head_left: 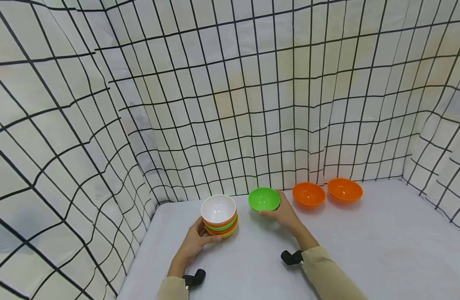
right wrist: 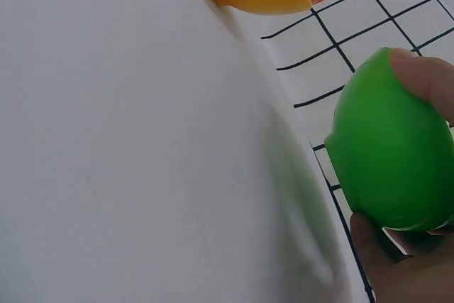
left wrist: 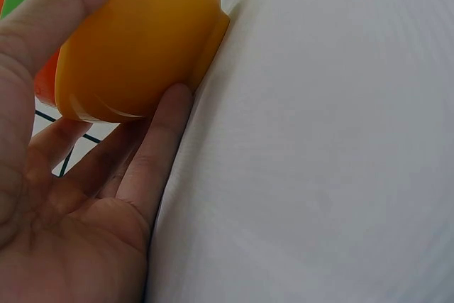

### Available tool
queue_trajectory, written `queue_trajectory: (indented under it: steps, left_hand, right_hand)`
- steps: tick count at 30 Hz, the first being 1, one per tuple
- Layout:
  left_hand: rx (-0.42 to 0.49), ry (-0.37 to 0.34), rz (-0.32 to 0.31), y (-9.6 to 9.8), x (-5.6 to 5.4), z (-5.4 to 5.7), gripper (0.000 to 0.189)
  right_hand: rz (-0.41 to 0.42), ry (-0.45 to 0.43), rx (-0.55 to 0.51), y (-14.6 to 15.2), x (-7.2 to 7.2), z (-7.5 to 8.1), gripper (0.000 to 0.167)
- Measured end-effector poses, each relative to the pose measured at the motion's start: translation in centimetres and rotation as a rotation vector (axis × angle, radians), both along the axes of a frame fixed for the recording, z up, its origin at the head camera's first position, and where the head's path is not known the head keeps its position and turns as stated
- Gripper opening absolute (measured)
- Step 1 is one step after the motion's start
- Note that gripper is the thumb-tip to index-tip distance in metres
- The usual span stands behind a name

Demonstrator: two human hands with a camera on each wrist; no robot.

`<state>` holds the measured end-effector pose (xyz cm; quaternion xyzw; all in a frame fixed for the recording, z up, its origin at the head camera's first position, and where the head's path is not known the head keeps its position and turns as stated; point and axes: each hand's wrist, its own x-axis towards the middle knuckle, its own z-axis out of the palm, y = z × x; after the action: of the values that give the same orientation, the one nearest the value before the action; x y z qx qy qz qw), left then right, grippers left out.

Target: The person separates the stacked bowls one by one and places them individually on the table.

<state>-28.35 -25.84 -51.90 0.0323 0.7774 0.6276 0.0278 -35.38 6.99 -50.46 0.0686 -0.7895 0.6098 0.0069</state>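
While the right hand (head_left: 284, 214) holds the green bowl (head_left: 264, 200) to the right of the stack of bowls (head_left: 221, 228), its thumb and fingers are parted to about the bowl's width, gripping opposite sides near the rim. The left hand (head_left: 197, 239) curls round the stack's left side, thumb in front, fingers low.

Judging by its thin, glossy wall, the green bowl is probably light, stiff plastic, slightly slippery and unlikely to break; just under the rim seems the surest hold.

Farther right of the stack, beyond the green bowl, sit two loose bowls, the nearer orange bowl (head_left: 309, 195) and the farther orange bowl (head_left: 344, 190); neither wrist view shows these. The right wrist view reveals the green bowl's underside raised off the white cloth (right wrist: 142, 140), a gap the head view leaves uncertain. Fingertips meeting the stack's yellow bottom bowl (left wrist: 142, 40) show plainly only from the left wrist.
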Motion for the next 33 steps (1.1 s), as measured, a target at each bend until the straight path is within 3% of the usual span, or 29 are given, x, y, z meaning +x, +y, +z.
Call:
queue_trajectory:
  steps: [9,22,33]
  left_hand:
    - [0.009,-0.008,-0.002,-0.3,0.0,0.1,0.097]
    - [0.009,0.001,0.002,-0.3,0.0,0.5,0.097]
    - [0.017,-0.002,-0.013,-0.3,0.1,0.0,0.098]
  right_hand:
    - [-0.029,-0.022,0.059,0.5,-0.3,-0.8,0.105]
    - [0.013,-0.017,0.050,1.0,-0.7,-1.1,0.108]
    - [0.000,-0.049,0.062,1.3,-0.7,-1.6,0.114]
